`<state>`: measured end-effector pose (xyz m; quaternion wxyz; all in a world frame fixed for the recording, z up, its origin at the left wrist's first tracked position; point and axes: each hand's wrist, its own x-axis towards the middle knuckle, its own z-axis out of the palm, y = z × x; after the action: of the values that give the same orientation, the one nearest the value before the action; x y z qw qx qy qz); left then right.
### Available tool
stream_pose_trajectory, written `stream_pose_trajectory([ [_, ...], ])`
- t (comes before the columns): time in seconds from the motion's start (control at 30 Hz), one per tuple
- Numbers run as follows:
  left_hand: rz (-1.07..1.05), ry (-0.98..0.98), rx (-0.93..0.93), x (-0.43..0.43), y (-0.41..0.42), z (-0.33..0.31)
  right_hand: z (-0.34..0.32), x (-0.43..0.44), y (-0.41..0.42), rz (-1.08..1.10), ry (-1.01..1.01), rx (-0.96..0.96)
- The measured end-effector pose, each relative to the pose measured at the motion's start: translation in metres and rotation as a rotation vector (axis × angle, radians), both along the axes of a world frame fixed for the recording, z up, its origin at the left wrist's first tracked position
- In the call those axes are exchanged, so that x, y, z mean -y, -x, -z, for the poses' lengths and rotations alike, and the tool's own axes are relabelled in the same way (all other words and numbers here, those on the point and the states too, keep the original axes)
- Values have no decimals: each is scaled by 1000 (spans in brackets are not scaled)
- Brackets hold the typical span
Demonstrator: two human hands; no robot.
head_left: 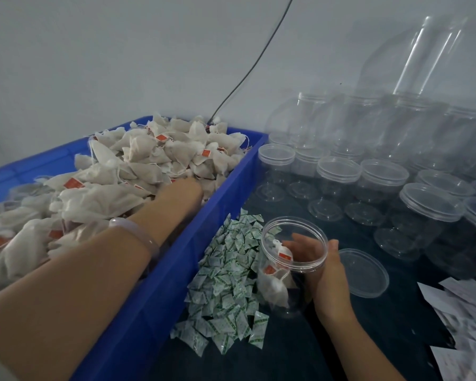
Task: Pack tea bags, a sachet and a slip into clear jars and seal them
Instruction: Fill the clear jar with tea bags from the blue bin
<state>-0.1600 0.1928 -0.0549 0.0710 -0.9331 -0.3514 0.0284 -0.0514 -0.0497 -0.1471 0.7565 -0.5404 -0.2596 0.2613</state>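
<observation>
The left hand (pixel 182 191) is sunk into the heap of tea bags (pixel 127 171) in the blue crate (pixel 162 298). Its fingertips are buried among the bags, so I cannot tell whether it has pinched any or is only feeling for them. From that hand the jar (pixel 291 273) lies to the right and back toward the person, on the far side of the crate's near wall. Any bags must be lifted over that wall to reach it. The right hand (pixel 330 276) grips the jar from its right side, with the fingers wrapped round the clear wall and showing through it and the thumb up by the rim. The jar's long axis runs from a base close to the person up to an uncapped mouth, which seems to lean a little toward the crate, and a few bags already sit inside. The left hand looks to be the one feeding and the right the one holding. A pile of green-printed sachets (pixel 226 281) lies between the crate wall and the jar, just left of the holding hand and under the path across. The loose lid (pixel 364 273) lies flat just right of that hand. Paper slips (pixel 467 320) are scattered further right on the dark table (pixel 300 353). Beyond the grip stand rows of capped empty jars (pixel 382 180), well clear of the route.
</observation>
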Motion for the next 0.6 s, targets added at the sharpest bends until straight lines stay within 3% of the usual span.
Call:
stream_pose_trajectory([
  [0.23, -9, 94, 145, 4, -1, -1, 0, 1, 0, 6, 22, 6],
  [0.43, 31, 357, 737, 17, 10, -40, 1, 0, 1, 49, 39, -17],
  [0.53, 151, 622, 980, 43, 11, -62, 1, -1, 1, 67, 51, -2],
  [0.6, 263, 805, 1034, 67, 6, -71, 0, -1, 2, 68, 63, -9],
])
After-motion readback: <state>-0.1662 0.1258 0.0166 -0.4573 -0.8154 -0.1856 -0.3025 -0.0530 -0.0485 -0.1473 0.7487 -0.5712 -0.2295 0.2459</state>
